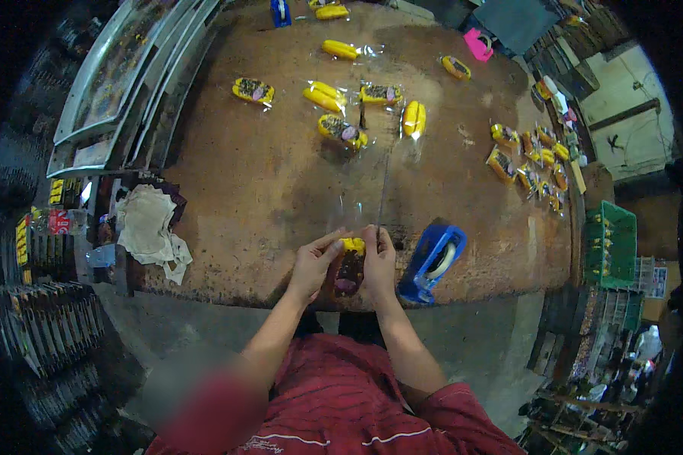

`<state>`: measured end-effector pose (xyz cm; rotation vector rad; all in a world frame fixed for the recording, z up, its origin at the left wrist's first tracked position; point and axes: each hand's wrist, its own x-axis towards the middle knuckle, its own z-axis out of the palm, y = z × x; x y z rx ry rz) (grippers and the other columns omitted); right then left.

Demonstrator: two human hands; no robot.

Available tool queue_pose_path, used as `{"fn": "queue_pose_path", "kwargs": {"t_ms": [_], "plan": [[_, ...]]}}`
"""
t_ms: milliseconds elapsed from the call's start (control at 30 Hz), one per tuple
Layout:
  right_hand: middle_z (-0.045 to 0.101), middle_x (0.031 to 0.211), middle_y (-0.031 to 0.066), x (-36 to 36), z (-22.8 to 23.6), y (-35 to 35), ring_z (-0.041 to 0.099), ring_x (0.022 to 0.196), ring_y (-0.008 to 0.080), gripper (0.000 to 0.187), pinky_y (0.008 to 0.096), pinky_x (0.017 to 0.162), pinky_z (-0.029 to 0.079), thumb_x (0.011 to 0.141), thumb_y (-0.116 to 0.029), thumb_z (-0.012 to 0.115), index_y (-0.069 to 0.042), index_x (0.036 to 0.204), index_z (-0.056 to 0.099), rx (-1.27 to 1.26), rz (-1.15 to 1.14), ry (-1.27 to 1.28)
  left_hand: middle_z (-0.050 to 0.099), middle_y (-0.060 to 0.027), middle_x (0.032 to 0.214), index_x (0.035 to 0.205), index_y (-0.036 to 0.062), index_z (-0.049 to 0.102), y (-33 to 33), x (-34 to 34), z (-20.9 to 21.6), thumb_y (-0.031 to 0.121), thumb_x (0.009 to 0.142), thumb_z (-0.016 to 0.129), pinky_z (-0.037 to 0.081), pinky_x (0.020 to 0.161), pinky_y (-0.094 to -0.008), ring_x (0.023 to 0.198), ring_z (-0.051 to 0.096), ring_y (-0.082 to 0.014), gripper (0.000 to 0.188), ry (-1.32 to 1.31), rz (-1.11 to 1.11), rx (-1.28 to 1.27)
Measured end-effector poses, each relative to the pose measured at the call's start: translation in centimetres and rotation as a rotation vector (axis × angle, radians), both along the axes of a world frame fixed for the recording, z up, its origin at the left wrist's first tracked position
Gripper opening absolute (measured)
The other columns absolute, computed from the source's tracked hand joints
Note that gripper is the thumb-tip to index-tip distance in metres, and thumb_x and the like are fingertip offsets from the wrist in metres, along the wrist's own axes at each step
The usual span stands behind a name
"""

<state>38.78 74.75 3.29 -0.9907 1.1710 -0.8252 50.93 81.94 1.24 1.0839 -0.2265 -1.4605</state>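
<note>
Near the table's front edge lies a yellow bread roll [350, 267] with dark topping, in a clear plastic wrapper. My left hand [313, 267] is closed on its left side, thumb and fingers pinching at the far end. From the right, my right hand [379, 262] pinches the wrapper at the same end. The wrapper's loose clear end stands out beyond my fingertips. Just right of my right hand stands a blue tape dispenser [432, 264] with a roll of tape.
Several wrapped rolls [325, 96] lie scattered over the brown table [235, 189]. More wrapped rolls [527, 159] are heaped at the right edge. A pale cloth [146, 227] lies at the left, below a metal chute [106, 98]. A green crate [611, 243] stands beyond the right edge.
</note>
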Motion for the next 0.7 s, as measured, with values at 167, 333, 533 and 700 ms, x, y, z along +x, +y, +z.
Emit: {"fn": "queue_pose_path", "kwargs": {"t_ms": [167,333,533,700], "plan": [[0.061,0.093,0.0028,1.7,-5.5,0.4,0.055,0.085,0.0089,0.037,0.0262,0.074,0.047,0.105,-0.039,0.058,-0.002,0.106,0.061,-0.086,-0.055,0.062,0.072,0.0006,0.101,0.126,0.0012,0.070,-0.6,1.2,-3.8,0.026,0.104,0.061,0.049,0.078,-0.0207,0.085,0.057,-0.0035,0.034,-0.068,0.078,-0.004],[0.059,0.094,0.0029,1.8,-8.3,0.2,0.051,0.088,0.0114,0.035,0.0280,0.080,0.044,0.107,-0.037,0.054,-0.002,0.107,0.058,-0.138,-0.145,0.096,0.071,0.0030,0.092,0.125,0.0030,0.071,-1.0,1.6,-5.1,0.028,0.105,0.060,0.046,0.066,-0.0201,0.073,0.054,-0.0029,0.034,0.029,0.151,0.023],[0.061,0.090,0.0006,1.5,-7.6,0.3,0.054,0.084,0.0093,0.033,0.0269,0.076,0.045,0.107,-0.036,0.054,-0.003,0.101,0.061,-0.110,-0.052,0.060,0.070,0.0021,0.090,0.123,0.0031,0.072,-0.6,2.3,-4.5,0.026,0.104,0.062,0.047,0.065,-0.0216,0.073,0.057,-0.0042,0.032,-0.050,0.043,0.091],[0.058,0.077,-0.0030,0.5,-6.4,-1.1,0.053,0.075,0.0066,0.033,0.0256,0.069,0.044,0.106,-0.034,0.058,-0.005,0.089,0.058,-0.085,0.006,-0.006,0.069,0.0018,0.084,0.121,0.0030,0.072,-1.1,1.7,-3.6,0.029,0.102,0.064,0.044,0.058,-0.0216,0.065,0.055,-0.0039,0.033,-0.135,0.006,0.039]]}}
